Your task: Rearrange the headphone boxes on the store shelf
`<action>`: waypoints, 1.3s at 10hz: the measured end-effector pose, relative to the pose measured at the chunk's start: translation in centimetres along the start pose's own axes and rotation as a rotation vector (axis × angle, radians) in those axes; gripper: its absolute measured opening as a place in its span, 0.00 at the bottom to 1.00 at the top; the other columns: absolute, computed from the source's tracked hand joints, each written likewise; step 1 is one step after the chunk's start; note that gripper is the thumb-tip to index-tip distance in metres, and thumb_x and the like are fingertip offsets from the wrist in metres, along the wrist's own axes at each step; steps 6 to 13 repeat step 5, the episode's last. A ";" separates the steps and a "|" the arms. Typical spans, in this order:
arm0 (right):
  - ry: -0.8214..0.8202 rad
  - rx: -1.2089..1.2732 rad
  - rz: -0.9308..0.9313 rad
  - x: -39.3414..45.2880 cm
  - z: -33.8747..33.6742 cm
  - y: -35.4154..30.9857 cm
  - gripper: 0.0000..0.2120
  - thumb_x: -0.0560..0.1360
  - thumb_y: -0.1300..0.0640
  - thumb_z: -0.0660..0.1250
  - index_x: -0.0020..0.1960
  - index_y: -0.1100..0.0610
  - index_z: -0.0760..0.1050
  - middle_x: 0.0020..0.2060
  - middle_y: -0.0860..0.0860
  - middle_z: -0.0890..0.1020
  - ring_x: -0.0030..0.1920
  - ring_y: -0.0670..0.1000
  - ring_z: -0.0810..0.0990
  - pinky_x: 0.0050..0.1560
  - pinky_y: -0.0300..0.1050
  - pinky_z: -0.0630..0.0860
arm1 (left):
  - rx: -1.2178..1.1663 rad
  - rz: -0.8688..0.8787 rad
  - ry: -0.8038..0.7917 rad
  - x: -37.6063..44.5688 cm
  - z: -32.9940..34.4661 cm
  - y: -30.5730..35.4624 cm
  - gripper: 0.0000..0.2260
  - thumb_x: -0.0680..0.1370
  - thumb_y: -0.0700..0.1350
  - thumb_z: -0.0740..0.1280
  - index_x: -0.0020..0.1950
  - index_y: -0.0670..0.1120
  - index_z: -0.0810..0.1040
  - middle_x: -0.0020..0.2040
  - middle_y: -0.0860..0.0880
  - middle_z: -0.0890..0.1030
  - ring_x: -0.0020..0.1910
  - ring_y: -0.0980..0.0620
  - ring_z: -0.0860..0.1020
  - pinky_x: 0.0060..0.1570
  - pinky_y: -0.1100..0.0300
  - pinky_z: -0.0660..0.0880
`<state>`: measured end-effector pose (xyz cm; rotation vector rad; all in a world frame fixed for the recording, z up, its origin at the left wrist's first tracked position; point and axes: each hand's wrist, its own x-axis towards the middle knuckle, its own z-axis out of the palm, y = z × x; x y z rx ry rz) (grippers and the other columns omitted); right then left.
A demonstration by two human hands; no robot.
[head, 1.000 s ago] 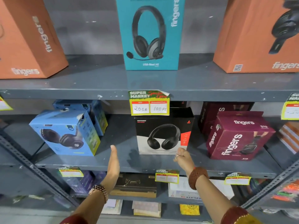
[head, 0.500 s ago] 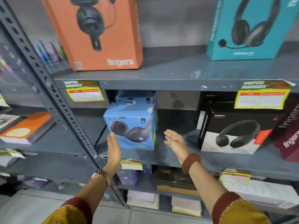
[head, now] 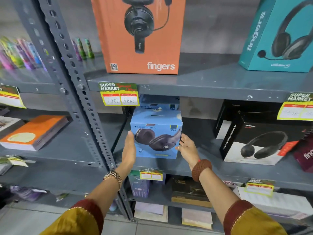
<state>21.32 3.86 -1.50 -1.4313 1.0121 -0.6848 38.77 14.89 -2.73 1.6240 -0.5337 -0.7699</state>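
Observation:
A light blue headphone box stands at the left end of the middle shelf. My left hand presses flat against its left side and my right hand grips its right side, so both hold the box between them. A second blue box sits right behind it. A black-and-white headphone box stands further right on the same shelf, with a maroon box at the frame's right edge. On the shelf above stand an orange box and a teal box.
A perforated grey upright runs just left of the blue box. Yellow price tags hang from the shelf edges. An orange book lies on the neighbouring shelf to the left, coloured pens above it. Books and boxes fill the lower shelves.
My view has swung left and closer. Both hands, open and apart before, have closed in on the two sides of the blue box and now hold it.

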 end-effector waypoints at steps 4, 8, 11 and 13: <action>0.073 -0.094 -0.074 -1.9 -0.5 -0.6 0.27 0.75 0.71 0.56 0.72 0.57 0.60 0.73 0.55 0.65 0.72 0.54 0.65 0.70 0.46 0.63 | 0.172 0.423 0.075 -4.0 -0.5 1.9 0.24 0.80 0.58 0.51 0.76 0.53 0.58 0.77 0.56 0.60 0.76 0.58 0.57 0.76 0.56 0.55; 0.226 -0.120 -0.319 -3.9 -2.1 -2.1 0.20 0.77 0.65 0.56 0.69 0.55 0.67 0.68 0.53 0.72 0.68 0.52 0.71 0.69 0.44 0.65 | 0.270 0.845 0.094 -6.8 -0.2 4.3 0.20 0.81 0.45 0.57 0.73 0.49 0.64 0.77 0.54 0.62 0.77 0.60 0.55 0.75 0.61 0.56; 0.226 -0.120 -0.319 -3.9 -2.1 -2.1 0.20 0.77 0.65 0.56 0.69 0.55 0.67 0.68 0.53 0.72 0.68 0.52 0.71 0.69 0.44 0.65 | 0.270 0.845 0.094 -6.8 -0.2 4.3 0.20 0.81 0.45 0.57 0.73 0.49 0.64 0.77 0.54 0.62 0.77 0.60 0.55 0.75 0.61 0.56; 0.226 -0.120 -0.319 -3.9 -2.1 -2.1 0.20 0.77 0.65 0.56 0.69 0.55 0.67 0.68 0.53 0.72 0.68 0.52 0.71 0.69 0.44 0.65 | 0.270 0.845 0.094 -6.8 -0.2 4.3 0.20 0.81 0.45 0.57 0.73 0.49 0.64 0.77 0.54 0.62 0.77 0.60 0.55 0.75 0.61 0.56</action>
